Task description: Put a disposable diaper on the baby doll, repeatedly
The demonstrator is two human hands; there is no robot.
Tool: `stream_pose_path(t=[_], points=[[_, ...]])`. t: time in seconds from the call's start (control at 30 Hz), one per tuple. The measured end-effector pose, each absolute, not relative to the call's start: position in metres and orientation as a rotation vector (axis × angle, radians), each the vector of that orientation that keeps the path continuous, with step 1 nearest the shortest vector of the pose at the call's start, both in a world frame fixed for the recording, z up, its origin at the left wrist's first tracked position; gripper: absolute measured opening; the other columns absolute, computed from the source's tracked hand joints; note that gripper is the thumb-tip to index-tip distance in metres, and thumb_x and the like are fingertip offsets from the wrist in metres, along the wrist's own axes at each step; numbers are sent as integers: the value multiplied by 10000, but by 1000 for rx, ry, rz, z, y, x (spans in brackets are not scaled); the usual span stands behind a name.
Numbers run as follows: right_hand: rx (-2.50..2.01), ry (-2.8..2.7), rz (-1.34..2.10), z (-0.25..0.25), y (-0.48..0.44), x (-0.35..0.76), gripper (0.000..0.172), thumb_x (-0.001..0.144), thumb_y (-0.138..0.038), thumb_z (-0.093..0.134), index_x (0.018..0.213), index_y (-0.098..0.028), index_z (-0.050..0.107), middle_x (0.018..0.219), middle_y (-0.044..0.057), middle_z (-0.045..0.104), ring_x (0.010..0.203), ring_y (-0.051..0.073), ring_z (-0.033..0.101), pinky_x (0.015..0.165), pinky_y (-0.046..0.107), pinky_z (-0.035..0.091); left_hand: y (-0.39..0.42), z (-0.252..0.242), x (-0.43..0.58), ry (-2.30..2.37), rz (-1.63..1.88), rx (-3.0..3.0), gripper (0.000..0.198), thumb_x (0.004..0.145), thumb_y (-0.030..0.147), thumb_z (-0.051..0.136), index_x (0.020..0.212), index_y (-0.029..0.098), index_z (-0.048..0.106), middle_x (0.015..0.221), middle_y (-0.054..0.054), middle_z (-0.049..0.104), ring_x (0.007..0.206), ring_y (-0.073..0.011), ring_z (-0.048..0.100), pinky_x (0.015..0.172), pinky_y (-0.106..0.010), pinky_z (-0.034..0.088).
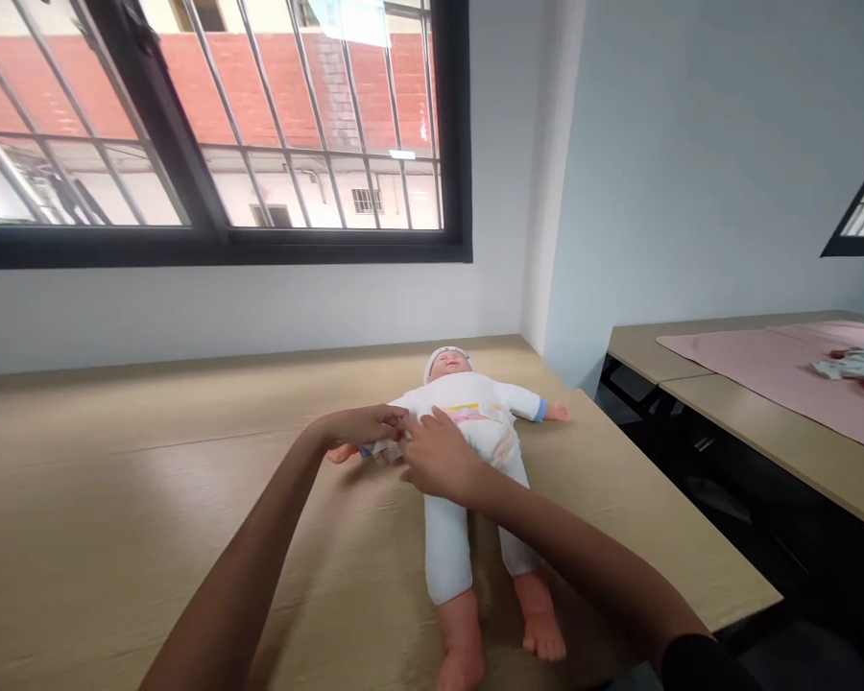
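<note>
My left hand [361, 427] is pinching the white bodysuit [475, 408] at the side of the baby doll [447, 365], and my right hand [439, 453] is gripping the same fabric with curled fingers, just beside it. The doll is lying face up on the tabletop [115, 499], arms spread and legs toward me, while a pink cloth [763, 374] is lying on a separate tabletop [763, 432] to my right.

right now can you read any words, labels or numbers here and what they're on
Nothing legible: the coloured print on the baby doll's diaper is too small and blurred to read, and no other words, brands or numbers show.
</note>
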State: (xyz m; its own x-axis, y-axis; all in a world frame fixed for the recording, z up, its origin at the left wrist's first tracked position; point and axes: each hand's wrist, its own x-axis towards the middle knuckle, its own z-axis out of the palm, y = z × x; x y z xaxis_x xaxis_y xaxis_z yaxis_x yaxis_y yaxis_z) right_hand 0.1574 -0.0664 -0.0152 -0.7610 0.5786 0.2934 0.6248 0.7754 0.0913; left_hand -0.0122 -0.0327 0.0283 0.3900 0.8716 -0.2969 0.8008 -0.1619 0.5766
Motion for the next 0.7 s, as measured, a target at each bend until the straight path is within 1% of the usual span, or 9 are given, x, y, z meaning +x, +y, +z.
stream_pose_path(t=[0.07,0.1,0.17,0.2,0.3,0.37,0.43,0.57,0.7], points=[[-971,-2735,-248,-11,-62,154,234,879,-266,543,1057,-176,666,1218,136,589,1077,253,568,1049,477,346,-30,26,-17,1382,170,1832,287,731,318,547,983,186,583,794,-18,674,712,-189,665,628,-263,521],[-990,-2756,-236,-9,-60,153,218,877,-251,542,1028,-165,674,1165,135,620,1065,257,575,1053,482,341,-29,24,-20,1378,195,1775,288,718,322,575,972,188,565,752,-11,660,691,-193,665,616,-272,529],[-1010,-2807,-193,-6,-57,152,212,868,-268,561,999,-154,683,1085,132,659,1065,272,577,1077,505,306,-26,22,-25,1370,261,1708,279,663,307,640,897,186,548,702,-3,641,674,-198,666,615,-287,542],[-1004,-2828,-159,-5,-56,152,229,865,-283,569,1018,-153,680,1065,129,668,1074,277,574,1091,517,282,-26,22,-28,1358,284,1695,266,636,298,662,843,182,544,697,-7,640,683,-202,669,629,-294,547],[-956,-2847,-59,-3,-55,156,307,854,-334,592,1086,-146,659,1072,126,671,1090,275,568,1111,525,246,-24,21,-33,1370,338,1693,249,597,312,687,726,172,526,678,-10,631,698,-218,676,646,-314,555],[-936,-2857,-34,-1,-54,158,303,859,-363,588,1039,-135,674,1048,125,676,1070,268,577,1114,514,246,-22,20,-36,1399,336,1686,236,606,319,673,719,175,525,654,2,618,690,-222,677,632,-325,559],[-942,-2860,-55,1,-53,161,316,877,-390,562,975,-118,689,1027,134,676,1055,267,578,1111,503,254,-20,19,-39,1400,313,1661,197,612,278,650,731,183,524,650,13,618,683,-212,675,634,-327,565],[-1053,-2789,-138,7,-52,166,377,929,-393,477,977,-88,692,1045,167,667,1110,286,540,1112,512,242,-18,17,-43,1411,264,1667,161,570,176,626,672,186,501,632,15,620,657,-187,666,619,-290,556],[-1131,-2729,-161,12,-49,170,392,931,-408,470,973,-93,700,1028,171,675,1134,296,519,1122,503,228,-24,25,-42,1408,217,1718,132,565,163,612,625,182,497,630,12,625,633,-154,641,584,-239,512]])
